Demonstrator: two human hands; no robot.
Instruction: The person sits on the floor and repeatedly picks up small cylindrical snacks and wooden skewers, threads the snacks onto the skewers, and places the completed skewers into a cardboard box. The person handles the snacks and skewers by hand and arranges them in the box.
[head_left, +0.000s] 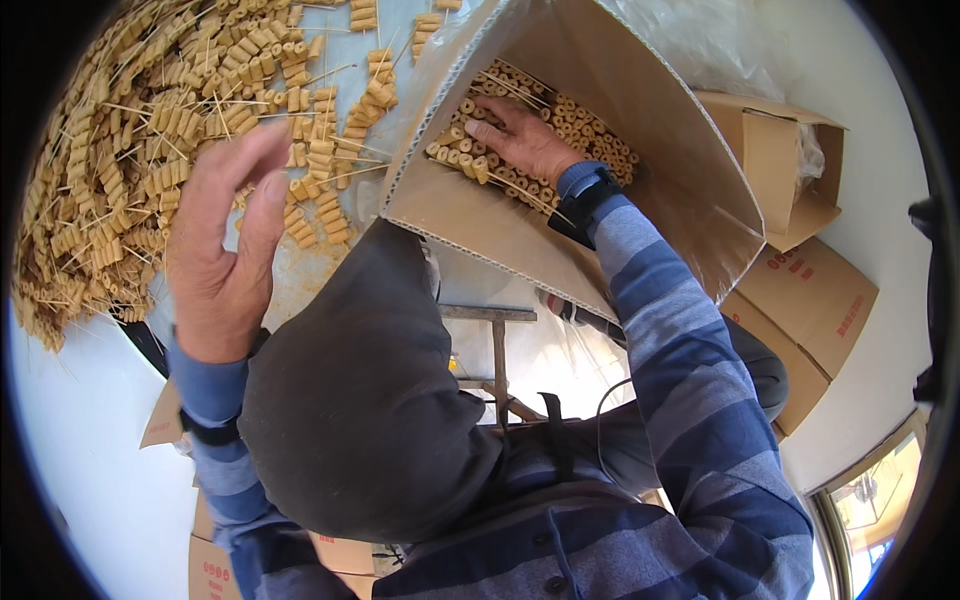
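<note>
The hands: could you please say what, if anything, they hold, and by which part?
The left hand holds nothing; the right hand touches skewered pieces, grip unclear.

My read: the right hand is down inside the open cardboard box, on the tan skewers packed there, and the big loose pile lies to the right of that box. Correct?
Not quite: the side is wrong. The head view shows the loose pile to the left of the cardboard box. The right hand is inside it, on the packed skewers.

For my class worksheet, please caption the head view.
The right hand touches skewered tan rolls inside a cardboard box; the left hand hovers near a heap.
</note>
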